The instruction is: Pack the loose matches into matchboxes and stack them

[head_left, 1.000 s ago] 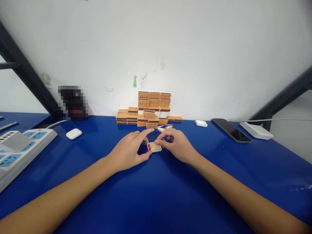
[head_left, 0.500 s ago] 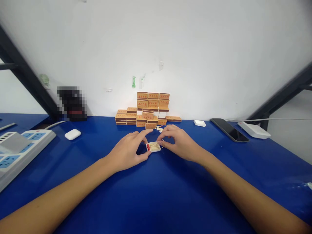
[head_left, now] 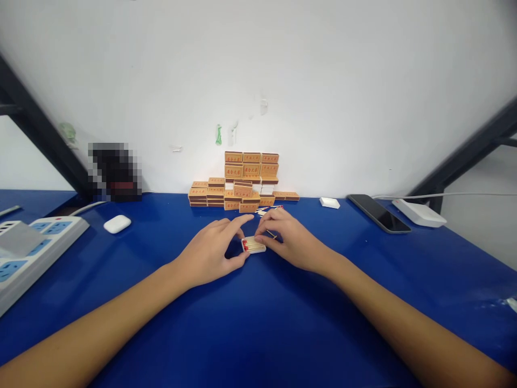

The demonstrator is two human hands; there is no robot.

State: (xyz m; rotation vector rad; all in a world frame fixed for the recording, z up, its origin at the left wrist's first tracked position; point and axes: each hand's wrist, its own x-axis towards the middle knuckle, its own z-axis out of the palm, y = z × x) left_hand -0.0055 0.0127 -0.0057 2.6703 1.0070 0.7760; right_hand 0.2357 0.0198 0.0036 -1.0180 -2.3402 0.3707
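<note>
A small white matchbox tray lies on the blue table, holding several red-tipped matches, heads to the left. My left hand grips the tray's left end between thumb and a finger, its index finger stretched above. Over the tray's right end, my right hand has thumb and fingertips pinched together at the matches; a matchstick shows by its fingers. What exactly the pinch holds is too small to tell. Loose matches lie just behind my right hand.
Stacked matchboxes stand against the wall. A white piece, a phone and a white device with a cable lie right. On the left are a white earbud case, a power strip and a blurred dark object.
My right hand has moved slightly left, further over the tray's right end. A matchstick now shows beside its fingers. My left hand keeps its hold. The view has shifted slightly.
</note>
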